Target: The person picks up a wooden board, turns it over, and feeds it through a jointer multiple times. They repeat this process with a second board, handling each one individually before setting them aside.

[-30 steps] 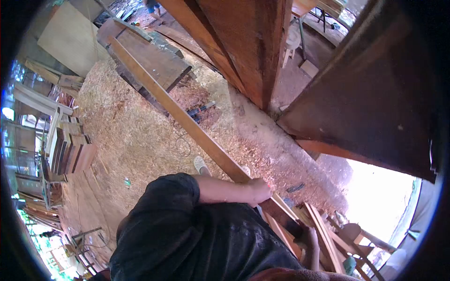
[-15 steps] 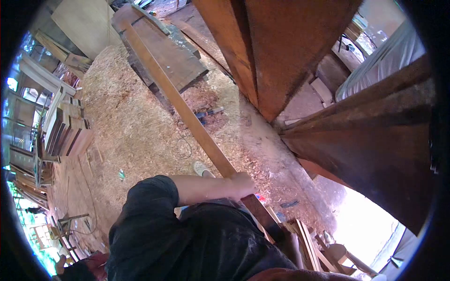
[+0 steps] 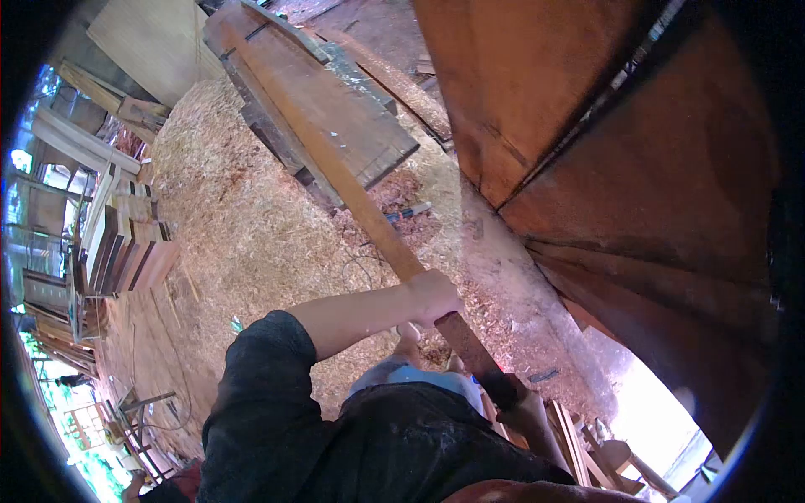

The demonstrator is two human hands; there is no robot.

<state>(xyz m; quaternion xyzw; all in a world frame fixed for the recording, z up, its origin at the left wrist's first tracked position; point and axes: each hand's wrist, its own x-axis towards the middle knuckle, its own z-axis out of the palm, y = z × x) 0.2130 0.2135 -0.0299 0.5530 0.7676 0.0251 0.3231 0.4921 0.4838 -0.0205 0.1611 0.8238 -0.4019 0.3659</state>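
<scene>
A long, narrow wooden plank (image 3: 375,225) runs diagonally from my body toward the upper left. My left hand (image 3: 433,298) is wrapped over it from above, partway along its length. At the near, darker end of the plank, my right hand (image 3: 521,402) grips it close to my right side, its fingers partly in shadow. The far stretch of the plank overlaps a low wooden bench (image 3: 381,151) topped with a wide board. A blue-and-dark tool (image 3: 408,212) lies on the shavings beside the plank.
Wood shavings (image 3: 226,218) cover the floor. Large brown wooden panels (image 3: 637,159) stand close on my right. Stacked cut boards (image 3: 126,243) stand at left, and a pale sheet (image 3: 151,42) leans behind. Wood offcuts (image 3: 579,444) lie near my right arm.
The view has shifted, so the bench and brown panels sit further right. Both hands keep hold of the plank, and they appear higher in view, with more of my legs showing.
</scene>
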